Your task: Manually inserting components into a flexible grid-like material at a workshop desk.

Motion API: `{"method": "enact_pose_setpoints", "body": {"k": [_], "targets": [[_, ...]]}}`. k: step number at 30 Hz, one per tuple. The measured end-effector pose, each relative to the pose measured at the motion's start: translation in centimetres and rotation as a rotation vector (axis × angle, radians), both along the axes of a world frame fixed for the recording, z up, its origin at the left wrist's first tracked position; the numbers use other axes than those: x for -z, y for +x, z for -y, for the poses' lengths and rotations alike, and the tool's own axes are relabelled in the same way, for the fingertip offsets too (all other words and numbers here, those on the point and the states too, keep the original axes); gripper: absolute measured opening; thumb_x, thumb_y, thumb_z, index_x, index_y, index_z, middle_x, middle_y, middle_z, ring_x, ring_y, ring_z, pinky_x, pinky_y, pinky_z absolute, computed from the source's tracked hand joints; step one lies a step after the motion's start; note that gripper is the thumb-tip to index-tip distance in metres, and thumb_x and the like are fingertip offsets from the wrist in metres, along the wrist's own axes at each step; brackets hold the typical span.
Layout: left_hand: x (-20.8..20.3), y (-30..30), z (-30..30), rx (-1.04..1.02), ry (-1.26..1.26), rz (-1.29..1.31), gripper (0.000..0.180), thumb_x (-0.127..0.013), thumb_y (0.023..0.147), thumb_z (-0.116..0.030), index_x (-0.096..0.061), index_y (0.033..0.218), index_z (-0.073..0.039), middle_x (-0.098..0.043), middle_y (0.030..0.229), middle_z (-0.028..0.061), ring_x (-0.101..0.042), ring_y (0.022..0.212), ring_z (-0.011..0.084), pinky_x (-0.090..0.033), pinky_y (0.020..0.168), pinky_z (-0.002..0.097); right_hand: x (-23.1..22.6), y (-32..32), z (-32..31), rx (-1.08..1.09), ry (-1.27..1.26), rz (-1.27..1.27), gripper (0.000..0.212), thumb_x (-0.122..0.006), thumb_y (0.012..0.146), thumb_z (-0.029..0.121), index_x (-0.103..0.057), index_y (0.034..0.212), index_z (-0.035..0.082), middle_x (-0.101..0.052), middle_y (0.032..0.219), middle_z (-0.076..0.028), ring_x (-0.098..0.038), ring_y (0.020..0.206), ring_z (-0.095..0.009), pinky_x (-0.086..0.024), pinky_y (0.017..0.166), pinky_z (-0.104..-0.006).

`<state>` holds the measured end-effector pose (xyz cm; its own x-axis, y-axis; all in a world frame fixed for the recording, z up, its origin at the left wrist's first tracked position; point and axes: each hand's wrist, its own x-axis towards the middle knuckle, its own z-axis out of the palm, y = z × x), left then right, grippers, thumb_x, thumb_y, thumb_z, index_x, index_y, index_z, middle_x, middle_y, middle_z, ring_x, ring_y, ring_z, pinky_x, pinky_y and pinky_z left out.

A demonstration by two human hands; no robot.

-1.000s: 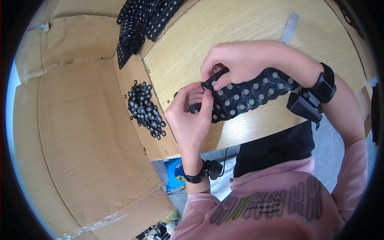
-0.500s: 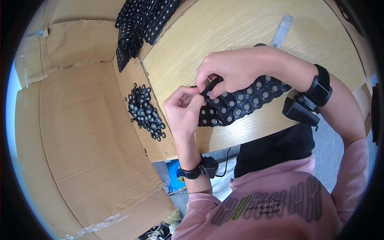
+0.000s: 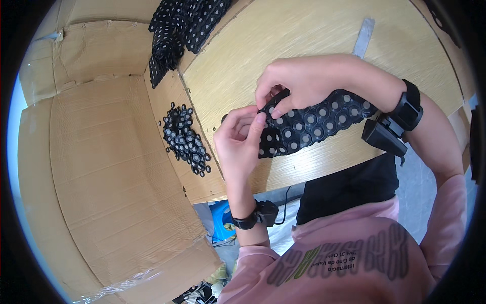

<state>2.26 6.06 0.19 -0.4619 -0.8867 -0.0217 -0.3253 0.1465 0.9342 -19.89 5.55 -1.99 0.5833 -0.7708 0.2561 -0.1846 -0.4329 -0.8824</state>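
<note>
A black rubbery sheet [image 3: 319,124] covered with rows of round, grey-centred discs lies on the wooden table between my hands. My right hand [image 3: 298,83] arches over it from the far side, thumb and fingers pinching a folded-up part of its far left edge. Close beside those fingertips, my left hand [image 3: 239,136] is closed on the sheet's left end, its thumb against the fingers. The fingers hide whatever small part sits between them. To the left lies a pile of small black discs with grey centres [image 3: 183,138], loose from any sheet.
More black disc-covered sheets [image 3: 187,30] are heaped at the far left. A grey strip [image 3: 363,38] lies on the table [image 3: 243,61] beyond my right forearm. Tall cardboard walls [image 3: 111,157] stand along the left. Something blue [image 3: 220,219] shows below the table's near edge.
Both hands and the sheet have shifted slightly to the right and away from me. The pinching hold on the sheet looks much the same.
</note>
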Motion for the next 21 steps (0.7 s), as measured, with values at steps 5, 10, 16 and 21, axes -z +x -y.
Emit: {"method": "enact_pose_setpoints", "body": {"k": [5,10,16,21], "targets": [[-0.1,2.0,1.4,-0.08,0.06,-0.022,0.014,-0.066,0.091,0.002,-0.065,0.105,0.006,-0.07,0.095,0.0111,-0.067,0.083,0.0127,-0.054,0.073,0.024,0.0,-0.1,0.1,0.034,0.003,0.034,0.023,-0.074,0.082,0.012,-0.069,0.099,-0.002,-0.068,0.082,-0.012,-0.06,0.075,-0.022,-0.048,0.071,-0.0356],[0.0,2.6,1.7,-0.139,0.101,-0.139,0.013,-0.065,0.092,0.001,-0.066,0.104,0.006,-0.07,0.092,0.0107,-0.067,0.079,0.0134,-0.053,0.074,0.0237,-0.4,-0.7,0.1,0.061,0.012,-0.087,0.021,-0.075,0.082,0.014,-0.067,0.092,-0.004,-0.066,0.074,-0.013,-0.059,0.064,-0.023,-0.047,0.063,-0.0362],[0.1,2.4,1.6,-0.189,0.04,-0.113,0.015,-0.066,0.092,-0.002,-0.065,0.107,0.002,-0.069,0.097,0.0068,-0.063,0.082,0.0117,-0.05,0.077,0.0235,-0.7,-0.9,-0.1,0.106,-0.012,-0.116,0.024,-0.074,0.083,0.016,-0.062,0.081,-0.004,-0.058,0.065,-0.014,-0.052,0.059,-0.024,-0.042,0.058,-0.0367],[-0.1,3.0,2.2,-0.206,-0.033,-0.109,0.012,-0.066,0.091,0.0,-0.066,0.102,0.004,-0.07,0.093,0.0085,-0.065,0.082,0.0115,-0.052,0.075,0.0239,-0.7,-0.5,-0.2,0.14,-0.02,-0.14,0.032,-0.072,0.086,0.022,-0.059,0.076,-0.005,-0.053,0.06,-0.013,-0.047,0.055,-0.024,-0.04,0.056,-0.0379]]}}
